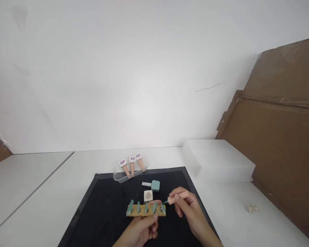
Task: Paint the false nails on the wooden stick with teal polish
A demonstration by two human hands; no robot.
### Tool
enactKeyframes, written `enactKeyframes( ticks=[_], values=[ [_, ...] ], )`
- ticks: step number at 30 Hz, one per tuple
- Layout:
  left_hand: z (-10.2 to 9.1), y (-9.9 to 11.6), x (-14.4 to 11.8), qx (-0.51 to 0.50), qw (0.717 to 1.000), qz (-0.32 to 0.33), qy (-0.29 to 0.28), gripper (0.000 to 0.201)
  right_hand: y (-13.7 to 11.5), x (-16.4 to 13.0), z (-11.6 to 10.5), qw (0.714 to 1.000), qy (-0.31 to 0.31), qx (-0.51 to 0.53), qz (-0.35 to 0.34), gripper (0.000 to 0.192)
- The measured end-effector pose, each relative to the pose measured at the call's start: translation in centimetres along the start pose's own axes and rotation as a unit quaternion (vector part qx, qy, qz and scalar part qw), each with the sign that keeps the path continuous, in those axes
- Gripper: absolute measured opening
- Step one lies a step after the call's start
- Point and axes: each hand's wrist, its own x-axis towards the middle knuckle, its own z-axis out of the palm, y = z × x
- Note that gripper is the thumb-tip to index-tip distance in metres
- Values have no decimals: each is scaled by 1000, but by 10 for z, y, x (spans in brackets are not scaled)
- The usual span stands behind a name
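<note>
**Painting the last tip on the wooden holder**

While the left hand point(141, 230) pinches a wooden holder point(145, 210) from below, thumb on its front edge, five teal nail tips point(154, 207) stand up from it in a row. Holder sits lifted just above a black mat point(103, 212), near the mat's front middle.

Right hand point(186, 206): fingers closed round a peach brush cap point(177, 198), held like a pen. Brush end points left and reaches the rightmost tip; touching or just short, cannot tell.

Step, as I judge it: coating the end tip with polish, the other four looking already teal. Next move would call for a light, steady stroke along that tip, holder kept level, and a dip back into the bottle when the brush runs dry.

Around: teal bottle point(155, 185) just behind the holder, lying beside a small white piece; a square white pad point(148, 196) between bottle and holder. Clear tray point(128, 175) at the mat's back edge holds three peach-handled bottles with labelled tops. Frosted plastic box point(217, 160) to the right on the white table point(41, 202); brown cardboard point(285, 144) leans behind it.

Hard to make out: brush bristles, label print, a pale crumpled scrap far right. Both forearms are cut off at the bottom edge.
</note>
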Motion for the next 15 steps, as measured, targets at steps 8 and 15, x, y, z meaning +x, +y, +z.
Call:
enactKeyframes(
  ticks=[8, 15],
  values=[
    [0, 0, 0, 0, 1000, -1, -3, 68, -1, 0, 1, 1000, -4, 9, 7, 31],
    [0, 0, 1, 5, 1000, -4, -2, 68, 2, 0, 0, 1000, -15, 0, 2, 29]
  ],
)
